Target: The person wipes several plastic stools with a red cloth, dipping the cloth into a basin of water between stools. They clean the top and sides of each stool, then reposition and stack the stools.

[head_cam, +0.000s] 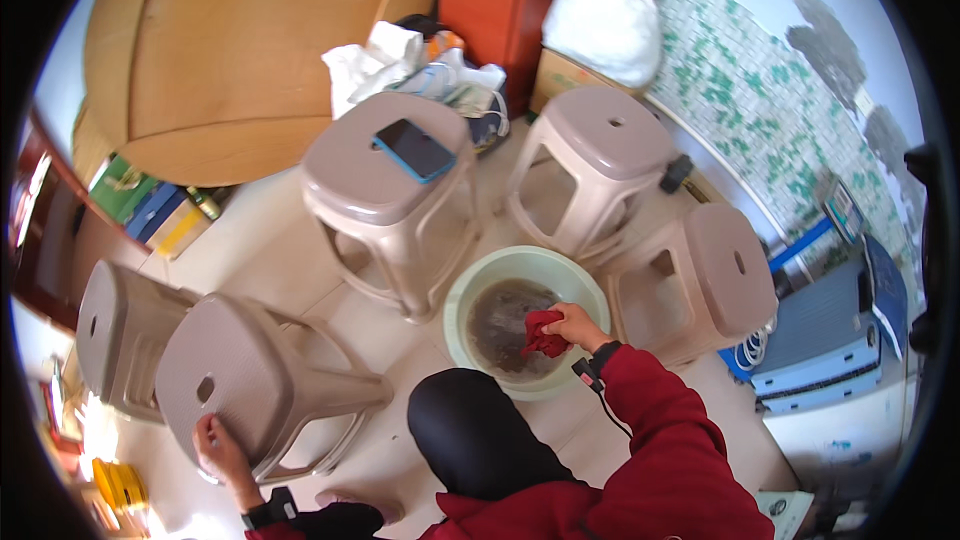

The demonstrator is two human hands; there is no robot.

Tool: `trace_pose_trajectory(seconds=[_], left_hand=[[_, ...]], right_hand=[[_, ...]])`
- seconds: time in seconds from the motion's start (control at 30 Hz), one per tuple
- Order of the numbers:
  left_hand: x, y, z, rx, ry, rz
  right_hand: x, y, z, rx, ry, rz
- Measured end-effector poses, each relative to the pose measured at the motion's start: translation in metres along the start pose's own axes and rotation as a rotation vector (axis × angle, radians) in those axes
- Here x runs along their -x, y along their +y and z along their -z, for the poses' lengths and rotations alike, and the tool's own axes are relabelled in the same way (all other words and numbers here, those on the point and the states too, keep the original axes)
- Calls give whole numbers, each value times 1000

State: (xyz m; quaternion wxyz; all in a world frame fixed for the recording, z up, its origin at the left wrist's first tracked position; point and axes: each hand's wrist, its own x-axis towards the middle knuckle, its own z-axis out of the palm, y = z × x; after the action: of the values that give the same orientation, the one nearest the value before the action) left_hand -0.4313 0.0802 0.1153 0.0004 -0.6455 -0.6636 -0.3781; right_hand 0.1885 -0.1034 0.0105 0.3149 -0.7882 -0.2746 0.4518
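My right hand [576,325] holds a bunched red cloth [546,333] over murky grey-brown water in a pale green plastic basin [466,277], which stands on the floor. Near the lower left, my left hand [219,450] touches the front edge of the seat of a tilted beige plastic stool [240,367]; its fingers are bent and partly hidden. Behind that stool is another beige plastic stool [101,330], lying or tilted on its side. A smartphone with a blue edge [415,150] rests on an upright stool [375,180] beyond the basin.
Another upright stool [607,131] stands behind the basin, and a tipped stool [727,270] lies at its right. A blue platform scale [814,322] is at the right wall. White bags [375,64] and a large wooden panel [262,37] are at the back. Boxes [176,221] sit at the left.
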Motion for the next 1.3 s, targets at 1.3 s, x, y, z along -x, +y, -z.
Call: trace_pose_trajectory(seconds=[1.3], left_hand=[[-37, 89, -10, 37, -284, -303]], right_hand=[[41, -221, -334, -256, -431, 470]])
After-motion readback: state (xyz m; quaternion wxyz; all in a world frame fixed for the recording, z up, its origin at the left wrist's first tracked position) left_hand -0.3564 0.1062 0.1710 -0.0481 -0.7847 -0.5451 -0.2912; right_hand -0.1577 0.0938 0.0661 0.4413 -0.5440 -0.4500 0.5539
